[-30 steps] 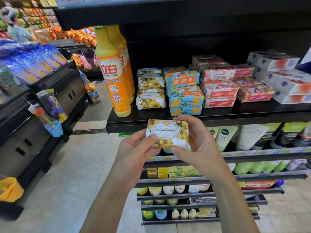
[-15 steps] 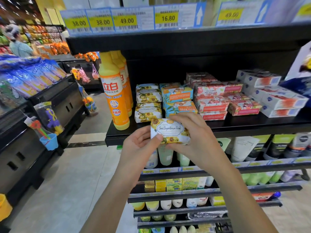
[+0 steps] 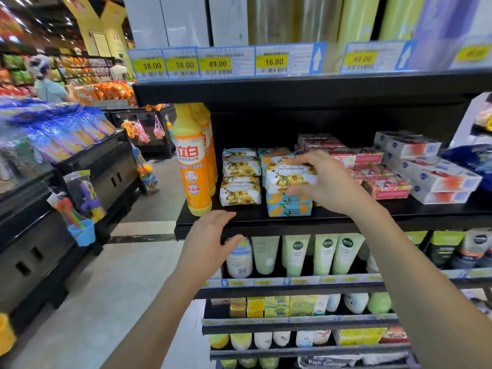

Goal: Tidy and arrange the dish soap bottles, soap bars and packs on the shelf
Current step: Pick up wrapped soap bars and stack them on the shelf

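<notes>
On the black metal shelf (image 3: 346,218), the job looks about half done. The tall orange plastic dish soap bottles (image 3: 192,179) stand up straight in a row at the left end. Just beside them, the white paper-wrapped soap bars with yellow flowers (image 3: 241,191) sit in a neat pile. Next come the blue soap packs with orange fruit (image 3: 289,207), also piled up. The right hand (image 3: 332,182) pinches one more yellow-flower soap bar (image 3: 288,176) between thumb and fingers and holds it against the top of the blue pile. I cannot tell if it rests on that pile or is in the air. It is not let go yet. The left hand (image 3: 210,243) holds nothing. Its fingers are loose and a little spread at the front edge of the shelf, below the bottles. I think the bar belongs on the pile that looks like it, just to the left, so it is in the wrong spot for now. Further right, the pink and red soap packs (image 3: 383,182) lie a bit crooked. The white boxes with red marks (image 3: 436,179) stick out at an angle. Those likely need to be made straight too.
</notes>
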Tool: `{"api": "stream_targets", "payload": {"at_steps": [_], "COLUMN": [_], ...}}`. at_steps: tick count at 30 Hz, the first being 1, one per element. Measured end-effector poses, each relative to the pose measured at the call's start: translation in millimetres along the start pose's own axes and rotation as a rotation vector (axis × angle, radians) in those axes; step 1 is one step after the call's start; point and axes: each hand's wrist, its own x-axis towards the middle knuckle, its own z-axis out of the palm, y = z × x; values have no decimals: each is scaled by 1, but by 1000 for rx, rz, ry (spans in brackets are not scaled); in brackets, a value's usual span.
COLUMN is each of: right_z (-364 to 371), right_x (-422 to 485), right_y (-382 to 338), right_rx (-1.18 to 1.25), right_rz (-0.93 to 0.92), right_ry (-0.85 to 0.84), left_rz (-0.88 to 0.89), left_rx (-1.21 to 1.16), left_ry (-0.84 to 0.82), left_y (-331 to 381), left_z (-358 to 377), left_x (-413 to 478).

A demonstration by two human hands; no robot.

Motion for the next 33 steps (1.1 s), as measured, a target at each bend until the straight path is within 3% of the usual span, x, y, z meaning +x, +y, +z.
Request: {"api": "stream_targets", "payload": {"at_steps": [10, 14, 19, 26, 33], "right_z": [5, 3, 11, 44, 77], "right_x": [8, 8, 39, 102, 126], "right_y": [0, -22, -69, -98, -95], "right_rx": [-76, -137, -220, -532, -658], "right_rz": [-8, -129, -270, -231, -153], "right_ry": [37, 21, -188, -560, -612], "left_rz": [-28, -54, -70, -126, -151], "left_rx": [77, 85, 81, -49, -80], "left_ry": [93, 129, 159, 192, 201], "left_y": [-23, -32, -38, -40, -41], "left_z": [8, 9, 10, 13, 15], "left_x": [-7, -11, -10, -10, -10]}}
